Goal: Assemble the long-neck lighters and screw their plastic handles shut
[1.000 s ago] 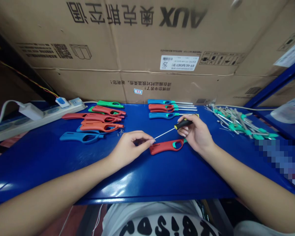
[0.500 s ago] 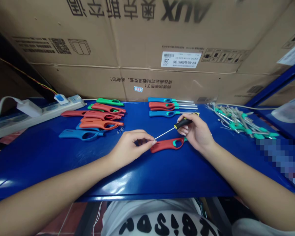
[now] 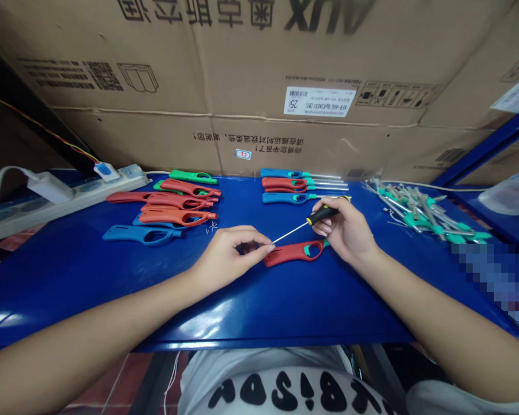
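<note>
My right hand [image 3: 353,233] is closed around the black and yellow handle of a screwdriver [image 3: 323,215]. Its thin shaft slants down to the left, ending at the fingertips of my left hand [image 3: 229,253]. Thumb and forefinger of that left hand are pinched together at the screwdriver's tip; whatever is between them is too small to make out. Just below lies a red gas lighter [image 3: 285,255] with a green trigger, flat on the blue table [image 3: 259,311]. My right hand hides the lighter's front end.
Several empty handle shells [image 3: 177,200] in red, orange, green and blue lie at left, beside tiny metal pieces [image 3: 211,226]. Several lighters with metal tubes [image 3: 285,197] lie at the back. At right is a pile of tube parts [image 3: 424,213]. A power strip [image 3: 86,193] and cardboard [image 3: 242,75] stand behind.
Both hands and the screwdriver hold nearly the same position. Only the camera view has shifted very slightly.
</note>
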